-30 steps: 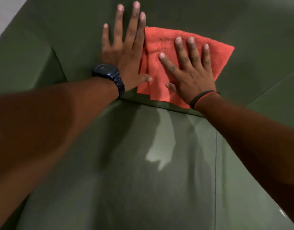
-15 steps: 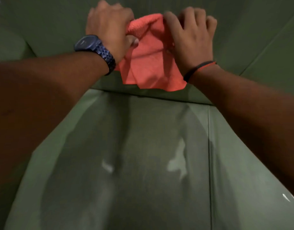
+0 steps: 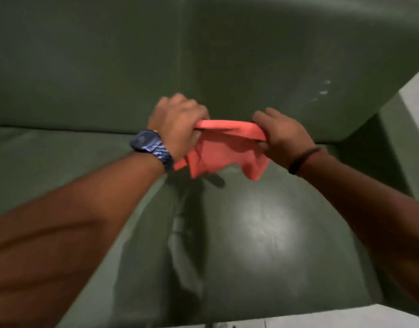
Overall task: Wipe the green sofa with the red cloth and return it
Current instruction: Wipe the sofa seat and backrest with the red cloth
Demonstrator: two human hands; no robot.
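The red cloth [image 3: 223, 150] hangs in the air between my two hands, just above the seat and in front of the backrest of the green sofa [image 3: 85, 67]. My left hand [image 3: 177, 121], with a blue watch on its wrist, grips the cloth's upper left corner. My right hand [image 3: 280, 136], with a dark band on its wrist, grips the upper right corner. The top edge is stretched between them and the rest droops down, folded and crumpled.
A seam [image 3: 180, 233] runs between two seat cushions below the cloth. The sofa's right armrest [image 3: 397, 143] stands at the right, with pale floor [image 3: 416, 110] beyond it. Light floor also shows along the seat's front edge [image 3: 298, 319].
My hands went from pressing the cloth flat against the backrest to grasping it and lifting it off. The view has swung right, and the cloth now hangs stretched between both hands.
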